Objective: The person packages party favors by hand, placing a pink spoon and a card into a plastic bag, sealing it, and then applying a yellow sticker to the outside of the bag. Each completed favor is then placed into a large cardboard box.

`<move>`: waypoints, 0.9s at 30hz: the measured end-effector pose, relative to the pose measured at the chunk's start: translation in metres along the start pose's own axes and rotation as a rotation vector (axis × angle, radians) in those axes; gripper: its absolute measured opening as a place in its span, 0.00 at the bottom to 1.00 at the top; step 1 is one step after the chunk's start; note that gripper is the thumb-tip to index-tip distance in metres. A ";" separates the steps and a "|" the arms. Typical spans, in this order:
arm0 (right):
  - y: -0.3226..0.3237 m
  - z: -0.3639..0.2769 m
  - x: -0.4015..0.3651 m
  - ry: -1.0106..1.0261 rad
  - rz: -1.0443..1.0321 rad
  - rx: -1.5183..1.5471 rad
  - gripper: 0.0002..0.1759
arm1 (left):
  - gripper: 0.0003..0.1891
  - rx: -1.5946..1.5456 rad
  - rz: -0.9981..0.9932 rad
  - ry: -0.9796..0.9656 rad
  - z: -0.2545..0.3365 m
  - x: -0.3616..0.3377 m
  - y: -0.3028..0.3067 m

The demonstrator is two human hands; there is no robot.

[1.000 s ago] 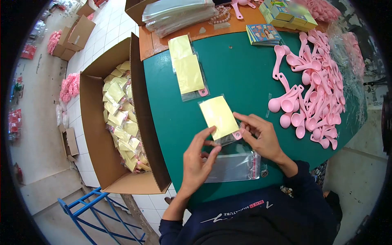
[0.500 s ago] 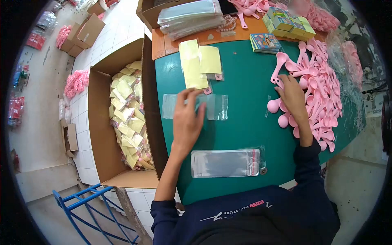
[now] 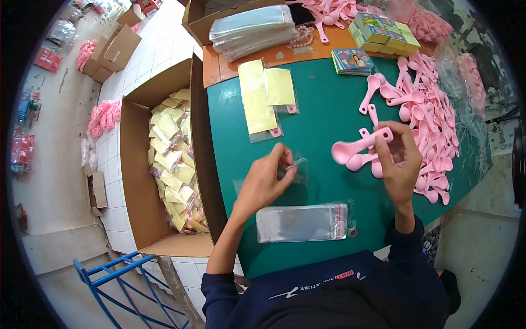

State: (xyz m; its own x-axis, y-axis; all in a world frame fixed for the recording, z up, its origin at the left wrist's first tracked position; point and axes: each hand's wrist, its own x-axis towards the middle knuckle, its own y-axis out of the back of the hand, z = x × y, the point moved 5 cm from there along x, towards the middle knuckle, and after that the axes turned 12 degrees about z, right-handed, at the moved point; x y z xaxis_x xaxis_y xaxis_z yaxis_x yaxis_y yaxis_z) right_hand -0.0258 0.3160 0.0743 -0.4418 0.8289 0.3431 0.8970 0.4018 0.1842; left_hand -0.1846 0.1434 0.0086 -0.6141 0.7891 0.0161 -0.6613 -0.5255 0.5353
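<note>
My right hand point(image 3: 400, 159) pinches the handle of a pink spoon point(image 3: 345, 152), whose bowl points left above the table. Just beneath it, another pink spoon point(image 3: 359, 162) is partly covered. Over the middle of the table, my left hand point(image 3: 266, 183) closes finger and thumb on a clear plastic bag point(image 3: 300, 169), mostly hidden by the hand. Nearer my body lies a stack of clear bags point(image 3: 301, 223). Beyond my left hand are two bags holding yellow cards point(image 3: 253, 96), with pink handle ends showing.
A heap of pink spoons point(image 3: 424, 118) covers the right side of the green table point(image 3: 318, 115). Small printed booklets point(image 3: 353, 60) sit at the back. On the left stands a cardboard box point(image 3: 134, 181) full of packed bags. More clear bags point(image 3: 252, 30) are stacked behind.
My right hand has lifted a spoon from the heap and brought it left, toward the middle. My left hand has moved nearer my body and closed on the clear bag.
</note>
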 end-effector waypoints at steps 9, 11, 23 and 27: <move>-0.010 -0.005 -0.020 -0.189 -0.105 0.287 0.12 | 0.32 -0.722 -0.079 0.333 0.009 -0.028 -0.016; -0.011 -0.008 -0.022 -0.172 -0.106 0.293 0.12 | 0.33 -0.757 -0.045 0.343 0.009 -0.029 -0.018; -0.019 -0.003 -0.016 -0.199 -0.340 0.129 0.14 | 0.33 -0.705 -0.060 0.269 0.026 -0.030 -0.028; -0.015 -0.009 -0.008 -0.161 -0.233 0.174 0.16 | 0.27 -0.640 -0.133 0.275 0.023 -0.031 -0.029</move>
State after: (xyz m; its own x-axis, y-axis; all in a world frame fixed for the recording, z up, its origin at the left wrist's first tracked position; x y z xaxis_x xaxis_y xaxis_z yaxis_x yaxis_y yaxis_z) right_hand -0.0361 0.3000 0.0776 -0.6397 0.7523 0.1573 0.7674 0.6367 0.0757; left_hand -0.1369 0.1412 0.0119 -0.5414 0.7949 -0.2738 -0.8097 -0.5807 -0.0849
